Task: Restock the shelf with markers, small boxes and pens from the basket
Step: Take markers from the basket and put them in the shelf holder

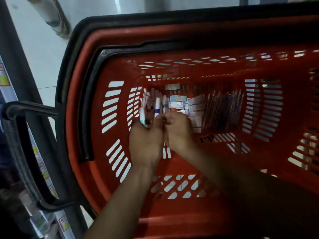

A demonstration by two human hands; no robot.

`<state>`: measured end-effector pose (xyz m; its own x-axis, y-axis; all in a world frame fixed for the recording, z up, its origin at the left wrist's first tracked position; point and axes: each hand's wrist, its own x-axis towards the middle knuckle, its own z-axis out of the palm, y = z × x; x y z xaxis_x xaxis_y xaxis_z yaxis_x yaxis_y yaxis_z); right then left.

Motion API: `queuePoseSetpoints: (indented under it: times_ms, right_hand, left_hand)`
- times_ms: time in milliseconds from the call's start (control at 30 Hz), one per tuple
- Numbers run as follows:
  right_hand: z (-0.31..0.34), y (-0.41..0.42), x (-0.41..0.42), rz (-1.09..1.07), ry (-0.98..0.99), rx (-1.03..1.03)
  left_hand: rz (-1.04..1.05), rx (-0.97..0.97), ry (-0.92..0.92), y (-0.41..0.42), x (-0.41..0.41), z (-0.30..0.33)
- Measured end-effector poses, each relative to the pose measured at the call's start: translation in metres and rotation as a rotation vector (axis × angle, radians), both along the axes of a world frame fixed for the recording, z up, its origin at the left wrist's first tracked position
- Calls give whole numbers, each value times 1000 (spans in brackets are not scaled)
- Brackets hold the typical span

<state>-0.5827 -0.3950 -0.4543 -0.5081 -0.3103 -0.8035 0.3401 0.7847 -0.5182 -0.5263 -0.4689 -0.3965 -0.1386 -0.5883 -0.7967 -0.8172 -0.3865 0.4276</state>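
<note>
Both my hands reach down into a red plastic basket [96,104] with slotted walls. My left hand [146,142] is closed around a white marker with a green end [142,114], which sticks up from its fingers. My right hand [177,130] sits just beside it, fingers curled down among the white markers [157,104] piled on the basket floor; what it grips is hidden. Small pale boxes [177,102] lie to the right of the markers. Further right lies a row of dark pens [222,109].
The basket has a black rim and a black handle [22,145] folded out to the left. A shelf edge with price tags [43,168] runs down the left side. Pale floor shows beyond the basket at the top.
</note>
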Motion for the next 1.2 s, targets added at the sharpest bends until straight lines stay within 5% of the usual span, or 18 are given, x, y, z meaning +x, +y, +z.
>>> queuePoseSetpoints:
  times_ms: [100,233,600,767,867,1200]
  right_hand:
    - [37,12,-4,-4,-131,-213]
    - [49,31,-22,172,-146,-222]
    - [-62,7,0,324,419,518]
    - [-65,-5,2,372,482,567]
    - [-46,-2,-2,321,360,475]
    - [48,37,1,62,-84,-316]
  left_hand:
    - [-40,-10,-6,0,1,-1]
    - [-73,9,-4,3,0,-4]
    - [11,-80,58,4,0,-9]
    - [41,-27,53,4,1,-10]
    - [30,-13,69,4,1,-6]
    - [32,-33,-59,-1,-4,4]
